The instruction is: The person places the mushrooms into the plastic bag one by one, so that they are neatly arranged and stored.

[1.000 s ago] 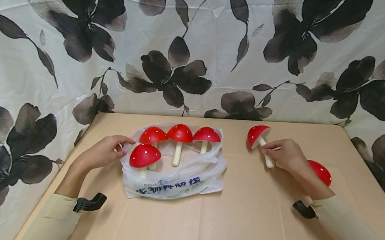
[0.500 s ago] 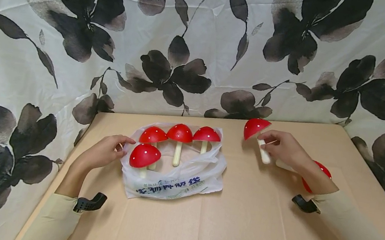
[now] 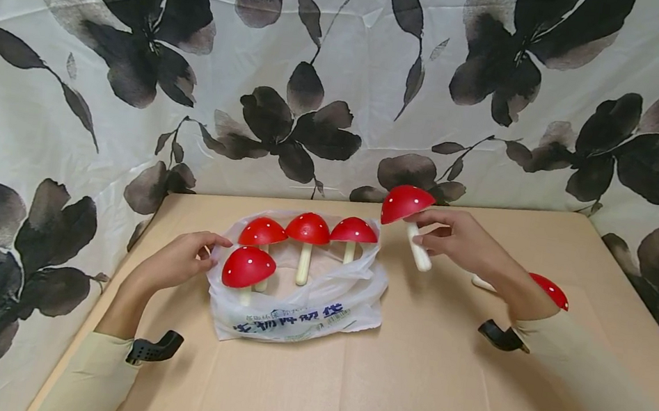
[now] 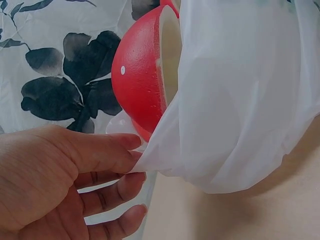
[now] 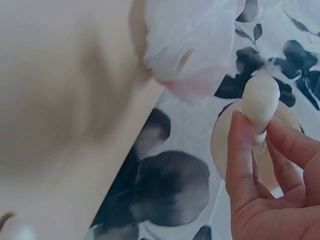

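Observation:
My left hand (image 3: 179,260) pinches the left rim of a white plastic bag (image 3: 300,321) with blue print. In the left wrist view, thumb and forefinger grip the bag's edge, right beside a red cap with white dots (image 4: 140,70). Several red-capped toy mushrooms (image 3: 309,228) with pale stems sit in the bag's mouth. My right hand (image 3: 454,236) holds another toy mushroom (image 3: 405,204) by its stem, raised off the table, just right of the bag. From the right wrist, the stem's rounded end (image 5: 261,97) shows between the fingers.
One more toy mushroom (image 3: 550,291) lies on the table at the right, partly hidden behind my right forearm. A white cloth with dark flowers (image 3: 328,128) hangs behind the wooden table (image 3: 405,385), close to its far edge.
My right hand has lifted its mushroom and carried it left towards the bag, and the cap has tipped more upright. My left hand and the bag have stayed in place.

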Demonstrator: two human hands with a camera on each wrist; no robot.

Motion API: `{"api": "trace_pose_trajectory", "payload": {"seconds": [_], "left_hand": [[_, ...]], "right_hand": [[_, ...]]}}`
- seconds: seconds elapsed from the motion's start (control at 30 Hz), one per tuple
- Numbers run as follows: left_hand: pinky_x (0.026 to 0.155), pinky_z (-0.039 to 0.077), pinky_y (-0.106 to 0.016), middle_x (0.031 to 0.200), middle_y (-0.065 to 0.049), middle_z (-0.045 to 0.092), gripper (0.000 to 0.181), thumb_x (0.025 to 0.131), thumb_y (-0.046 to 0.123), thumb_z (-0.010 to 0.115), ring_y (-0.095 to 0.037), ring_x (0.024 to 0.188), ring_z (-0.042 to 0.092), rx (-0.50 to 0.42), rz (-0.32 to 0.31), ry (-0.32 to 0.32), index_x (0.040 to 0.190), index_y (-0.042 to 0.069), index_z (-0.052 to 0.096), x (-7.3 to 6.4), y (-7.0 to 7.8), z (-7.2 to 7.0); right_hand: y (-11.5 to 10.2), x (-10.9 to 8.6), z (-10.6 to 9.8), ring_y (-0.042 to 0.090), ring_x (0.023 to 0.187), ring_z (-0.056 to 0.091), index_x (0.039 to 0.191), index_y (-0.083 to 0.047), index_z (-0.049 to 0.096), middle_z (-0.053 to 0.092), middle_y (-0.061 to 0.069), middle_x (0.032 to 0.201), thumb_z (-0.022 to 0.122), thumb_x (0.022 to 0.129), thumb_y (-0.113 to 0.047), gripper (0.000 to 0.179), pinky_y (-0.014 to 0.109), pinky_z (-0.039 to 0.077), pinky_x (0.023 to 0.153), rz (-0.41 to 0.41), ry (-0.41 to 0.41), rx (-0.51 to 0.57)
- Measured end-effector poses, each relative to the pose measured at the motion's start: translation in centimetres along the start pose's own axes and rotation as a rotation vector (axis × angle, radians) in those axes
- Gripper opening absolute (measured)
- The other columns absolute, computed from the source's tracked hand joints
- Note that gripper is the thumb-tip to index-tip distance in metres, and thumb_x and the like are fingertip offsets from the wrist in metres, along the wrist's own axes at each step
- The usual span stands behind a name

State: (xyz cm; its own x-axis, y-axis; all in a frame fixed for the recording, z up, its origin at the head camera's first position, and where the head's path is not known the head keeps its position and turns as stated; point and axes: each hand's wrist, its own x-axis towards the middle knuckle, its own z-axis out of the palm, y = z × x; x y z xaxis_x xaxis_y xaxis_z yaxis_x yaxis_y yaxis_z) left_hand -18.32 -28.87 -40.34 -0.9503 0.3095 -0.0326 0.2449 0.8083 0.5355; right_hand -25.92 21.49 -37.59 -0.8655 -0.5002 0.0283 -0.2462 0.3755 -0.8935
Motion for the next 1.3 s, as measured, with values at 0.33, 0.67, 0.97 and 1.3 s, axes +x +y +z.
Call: {"api": "trace_pose_trajectory", "payload": {"seconds": [0.33,0.67,0.97,1.3], "left_hand": [[0.069,0.053,-0.023,0.1,-0.009,0.064,0.037,0.089,-0.008,0.062,-0.021,0.085,0.057,-0.007,0.0,0.003,0.125,-0.003,0.066,0.0,-0.1,0.1],[0.068,0.053,-0.023,0.099,-0.009,0.064,0.036,0.089,-0.007,0.061,-0.022,0.085,0.057,-0.015,-0.005,0.001,0.125,-0.004,0.065,-0.1,0.1,0.0],[0.069,0.053,-0.023,0.1,-0.009,0.064,0.037,0.089,-0.007,0.061,-0.022,0.086,0.056,-0.01,-0.006,0.004,0.126,-0.004,0.065,0.0,0.0,0.0],[0.068,0.052,-0.024,0.097,-0.009,0.064,0.037,0.088,-0.008,0.061,-0.021,0.084,0.057,-0.005,0.007,0.017,0.124,-0.003,0.066,-0.1,0.1,0.1]], "right_hand": [[-2.5,2.4,2.7,0.032,0.101,0.065,0.13,-0.002,0.065,0.063,0.016,0.122,0.07,0.094,-0.008,0.037,0.046,0.06,0.083,-0.032,-0.048,0.001],[-3.6,5.0,5.9,0.033,0.099,0.062,0.128,-0.009,0.069,0.066,0.01,0.12,0.07,0.094,-0.009,0.034,0.043,0.06,0.08,-0.122,-0.137,-0.006],[-4.6,6.7,9.3,0.034,0.106,0.058,0.125,-0.009,0.071,0.062,0.007,0.124,0.069,0.093,-0.005,0.032,0.045,0.059,0.081,-0.194,-0.18,-0.041],[-5.4,8.0,12.4,0.025,0.091,0.063,0.123,-0.008,0.072,0.068,0.008,0.115,0.072,0.092,-0.005,0.031,0.032,0.058,0.075,-0.169,-0.204,-0.023]]}}
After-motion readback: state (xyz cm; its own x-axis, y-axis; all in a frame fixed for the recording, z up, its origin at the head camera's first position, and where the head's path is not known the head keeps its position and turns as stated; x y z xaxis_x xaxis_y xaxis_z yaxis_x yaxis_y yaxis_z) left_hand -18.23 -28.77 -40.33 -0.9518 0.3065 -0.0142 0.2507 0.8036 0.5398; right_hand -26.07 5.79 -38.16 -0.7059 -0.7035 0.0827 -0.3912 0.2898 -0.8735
